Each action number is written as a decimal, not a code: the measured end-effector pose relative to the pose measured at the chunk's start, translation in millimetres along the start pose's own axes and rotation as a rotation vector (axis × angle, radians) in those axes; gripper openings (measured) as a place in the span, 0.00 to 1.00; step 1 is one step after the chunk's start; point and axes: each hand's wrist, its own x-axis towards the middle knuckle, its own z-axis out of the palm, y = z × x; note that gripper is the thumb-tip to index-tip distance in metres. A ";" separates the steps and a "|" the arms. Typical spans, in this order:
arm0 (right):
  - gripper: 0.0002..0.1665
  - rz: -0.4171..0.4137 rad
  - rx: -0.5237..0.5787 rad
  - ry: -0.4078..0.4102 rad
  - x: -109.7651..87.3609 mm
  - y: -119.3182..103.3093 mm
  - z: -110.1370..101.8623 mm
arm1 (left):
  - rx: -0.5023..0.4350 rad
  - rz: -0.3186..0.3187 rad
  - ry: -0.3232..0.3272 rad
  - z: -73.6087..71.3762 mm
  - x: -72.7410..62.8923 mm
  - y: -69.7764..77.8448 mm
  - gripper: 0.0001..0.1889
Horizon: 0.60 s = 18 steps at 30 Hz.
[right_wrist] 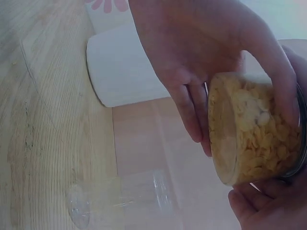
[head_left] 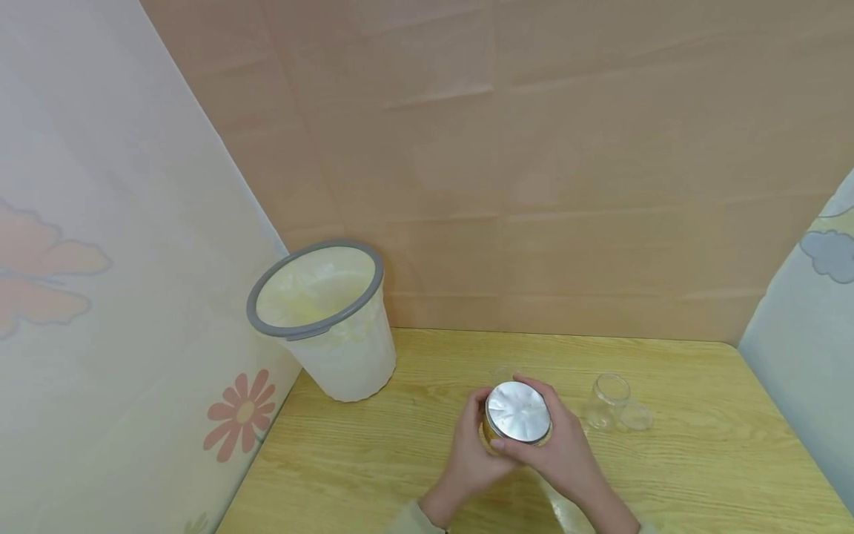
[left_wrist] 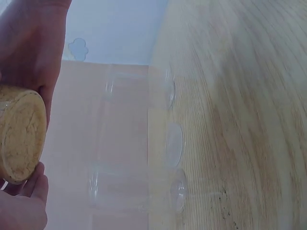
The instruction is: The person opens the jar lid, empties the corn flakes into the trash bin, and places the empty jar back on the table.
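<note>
A clear jar (head_left: 518, 412) of pale yellow flakes, topped with silver foil (head_left: 519, 410), is held above the table between both hands. My left hand (head_left: 469, 454) cups its left side and low front. My right hand (head_left: 563, 445) curls round the right side, with the thumb at the front rim and fingers at the back. In the right wrist view the flakes (right_wrist: 261, 124) show through the jar's wall. The left wrist view catches the jar's round base (left_wrist: 23, 136), facing the camera. Part of the left palm is hidden behind the jar and right hand.
Right of the hands stands an open clear jar (head_left: 608, 404), with a clear disc-shaped lid (head_left: 637, 416) beside it. Another clear container (right_wrist: 120, 201) stands beyond the held jar. A white bin (head_left: 347, 356) with a grey rim is at the table's back left. Walls enclose the back and sides.
</note>
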 end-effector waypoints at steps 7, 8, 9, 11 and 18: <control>0.54 0.006 0.022 0.072 -0.6 -2.4 5.2 | 0.056 0.010 0.027 9.2 -0.8 7.0 0.46; 0.53 0.005 0.027 0.082 -1.0 -3.4 6.8 | 0.069 -0.006 0.038 10.5 -1.2 8.0 0.46; 0.53 0.003 0.031 0.093 -1.4 -4.4 8.3 | 0.087 -0.021 0.046 11.9 -1.6 9.1 0.47; 0.53 0.006 0.037 0.105 -2.3 -6.4 11.3 | 0.124 -0.038 0.072 14.5 -1.5 11.3 0.47; 0.57 0.032 0.032 0.115 -3.1 -9.8 15.2 | 0.206 0.003 0.184 21.0 2.9 14.2 0.45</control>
